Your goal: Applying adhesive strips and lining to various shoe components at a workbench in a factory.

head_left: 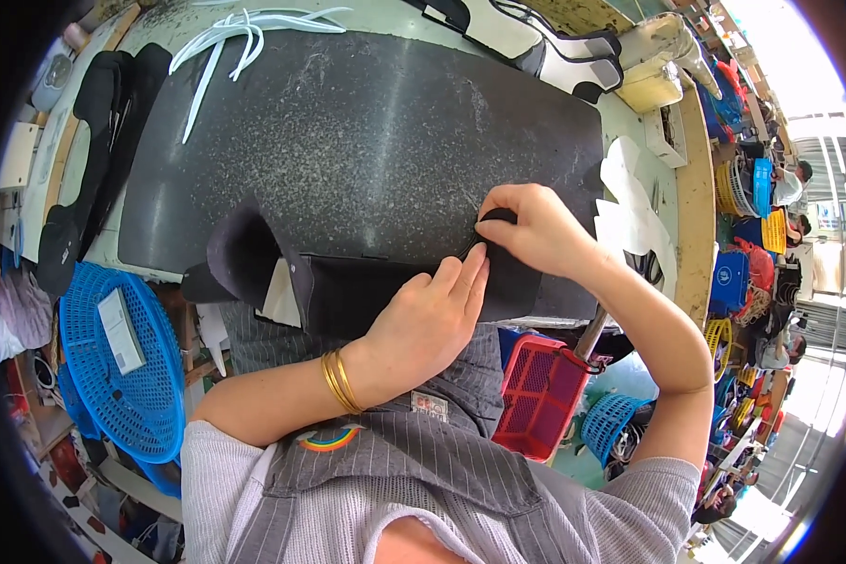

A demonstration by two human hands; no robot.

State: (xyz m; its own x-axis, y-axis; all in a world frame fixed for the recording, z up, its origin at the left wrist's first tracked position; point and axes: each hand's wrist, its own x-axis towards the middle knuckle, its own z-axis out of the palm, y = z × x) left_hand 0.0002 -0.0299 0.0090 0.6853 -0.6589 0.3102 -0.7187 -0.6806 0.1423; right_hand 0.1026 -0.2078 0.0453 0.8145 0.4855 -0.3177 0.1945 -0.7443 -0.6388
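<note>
A long soft black piece [348, 293] lies along the near edge of the dark work mat [348, 141]. Its left end curls up into a loop, next to a cream-coloured patch [282, 296]. My left hand [423, 320] rests on the piece with fingers closed together, their tips at its edge; the thumb is hidden. Just beyond those fingertips, my right hand [534, 230] pinches a folded black edge between thumb and bent fingers. Both hands are nearly touching. What lies under the fingers is partly hidden.
Pale blue strips [254, 28] lie at the mat's far left. Black-and-white cut pieces [564, 56] sit at the far right, white pieces [634, 207] at the right. Long black pieces [103, 141] lie left. Below stand a blue basket [164, 376] and a red basket [540, 399].
</note>
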